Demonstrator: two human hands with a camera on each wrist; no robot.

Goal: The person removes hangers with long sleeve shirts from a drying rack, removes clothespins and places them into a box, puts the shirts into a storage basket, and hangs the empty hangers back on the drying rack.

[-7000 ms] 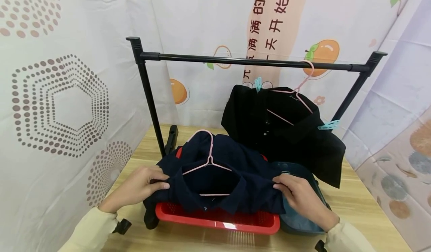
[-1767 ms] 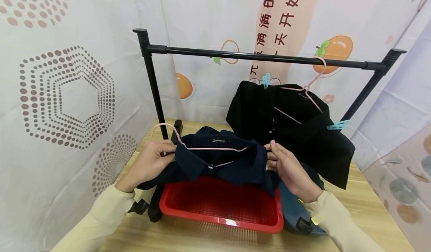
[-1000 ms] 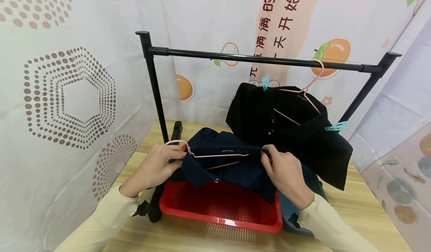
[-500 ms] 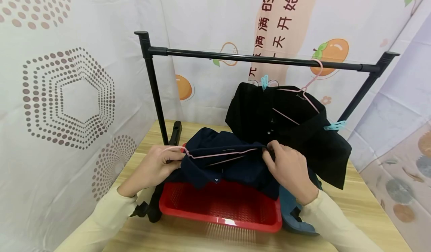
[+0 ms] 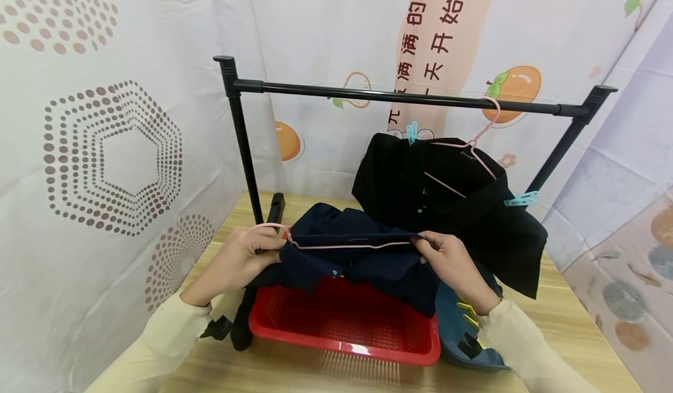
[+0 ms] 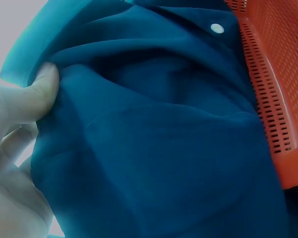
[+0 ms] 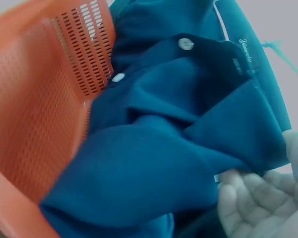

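Observation:
A navy collared shirt (image 5: 363, 270) lies bunched over the back of a red basket (image 5: 336, 345), with a pink hanger (image 5: 342, 246) inside its neck. The hanger's hook leans left, over my left hand (image 5: 244, 258), which pinches the shirt at the left of the collar. At the collar's right end my right hand (image 5: 454, 264) pinches the cloth between thumb and fingers. In the left wrist view, my left thumb presses on the shirt (image 6: 163, 139), which looks blue there. A white button and a neck label show on the shirt (image 7: 153, 163) in the right wrist view.
A black rack bar (image 5: 368, 95) spans behind. A black shirt (image 5: 394, 177) hangs there on a pink hanger (image 5: 489, 124), held by light-blue clothespins (image 5: 520, 199). A blue basin (image 5: 462, 346) with yellow clothespins stands right of the basket.
Seven seconds ago, my hands held the shirt's shoulders, with the hook upright in the middle. They now hold it near the collar, the hook tipped left. Most recently my right hand shifted slightly.

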